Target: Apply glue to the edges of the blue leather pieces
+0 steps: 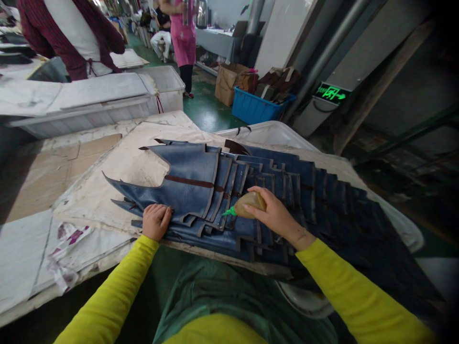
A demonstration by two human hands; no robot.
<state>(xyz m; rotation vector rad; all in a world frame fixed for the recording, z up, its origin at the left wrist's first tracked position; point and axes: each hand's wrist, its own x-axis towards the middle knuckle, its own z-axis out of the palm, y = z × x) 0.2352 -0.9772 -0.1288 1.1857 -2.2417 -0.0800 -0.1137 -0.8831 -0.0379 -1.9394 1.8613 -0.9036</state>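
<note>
1. A small squeeze bottle [251, 202] with a green nozzle was gripped in the right hand [276, 217], tip laid on the fanned blue leather pieces [201, 191] on the desk [118, 167].
2. The left hand [156, 220] was pressed, fingers curled, on the stack's near edge.
3. Too hard a squeeze could likely smear the neighbouring pieces; were the pressing hand lifted, the overlapped stack might slip.
4. A blue crate [251, 111] behind was filled with brown pieces; a white bin [168, 86] showed no visible contents.
</note>
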